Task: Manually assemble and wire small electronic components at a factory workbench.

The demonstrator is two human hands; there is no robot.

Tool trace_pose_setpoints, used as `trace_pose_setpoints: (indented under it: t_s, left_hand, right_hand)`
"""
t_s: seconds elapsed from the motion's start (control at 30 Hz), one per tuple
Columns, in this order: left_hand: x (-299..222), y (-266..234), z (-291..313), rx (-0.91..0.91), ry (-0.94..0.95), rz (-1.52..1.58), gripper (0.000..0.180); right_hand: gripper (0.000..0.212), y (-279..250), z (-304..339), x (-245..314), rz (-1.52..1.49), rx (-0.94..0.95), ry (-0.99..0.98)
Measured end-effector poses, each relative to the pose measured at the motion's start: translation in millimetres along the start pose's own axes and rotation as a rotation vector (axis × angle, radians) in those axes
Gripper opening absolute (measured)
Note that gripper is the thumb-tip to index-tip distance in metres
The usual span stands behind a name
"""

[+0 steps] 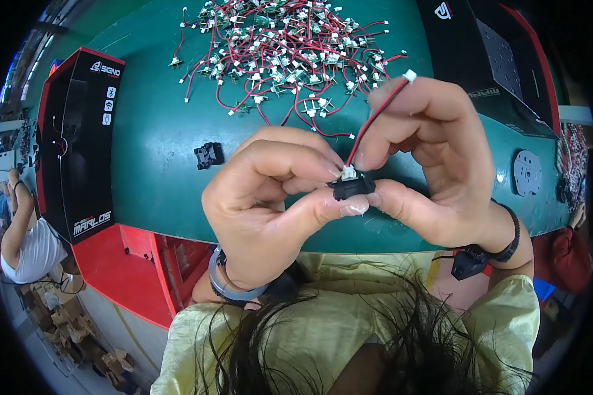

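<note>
Between both hands, above the near part of the table, is a small black plastic part [353,188] with a white connector [348,172] on top. A red and black cable [374,121] rises from that connector to a white plug at its free end. My left hand [270,191] pinches the part from the left, thumb in front and fingertips behind. My right hand [435,158] grips its right side with the thumb, its fingers curled near the cable. A similar black plastic part [209,155] lies on the table left of my left hand.
Small circuit boards with red and black cables [283,52] form a pile at the far middle of the green table [158,171]. Black boxes [82,131] stand at left and far right. A grey plate [527,173] lies at right. Other people sit on both sides.
</note>
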State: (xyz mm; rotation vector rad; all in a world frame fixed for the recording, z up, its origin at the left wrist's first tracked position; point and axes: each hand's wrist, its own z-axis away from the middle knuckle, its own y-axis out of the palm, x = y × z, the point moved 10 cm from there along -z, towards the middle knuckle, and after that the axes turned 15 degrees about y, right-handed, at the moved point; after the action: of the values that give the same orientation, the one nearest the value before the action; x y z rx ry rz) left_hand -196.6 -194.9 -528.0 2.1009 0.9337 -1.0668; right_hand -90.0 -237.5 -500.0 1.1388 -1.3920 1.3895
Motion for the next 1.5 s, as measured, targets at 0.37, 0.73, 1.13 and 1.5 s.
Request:
trace_pose_setpoints:
  t_s: [0.37,0.73,1.13,1.5]
  left_hand:
    - [11.3,6.0,7.6,0.003,-0.145,0.139,0.035]
    - [7.8,8.5,-0.7,0.058,-0.028,0.176,0.02]
    - [-84.5,-33.3,-4.4,0.158,0.316,-0.672,0.022]
    - [-157.3,-137.7,16.2,-0.225,0.404,-1.322,0.015]
  right_hand:
    - [0.062,9.3,0.1,-1.9,-0.075,0.133,-0.025]
    - [0.054,5.5,-0.9,0.0,-0.071,0.097,-0.037]
    - [0.026,8.9,10.4,19.4,0.531,-0.227,-0.16]
    - [0.02,37.6,10.0,16.6,0.503,-0.016,-0.058]
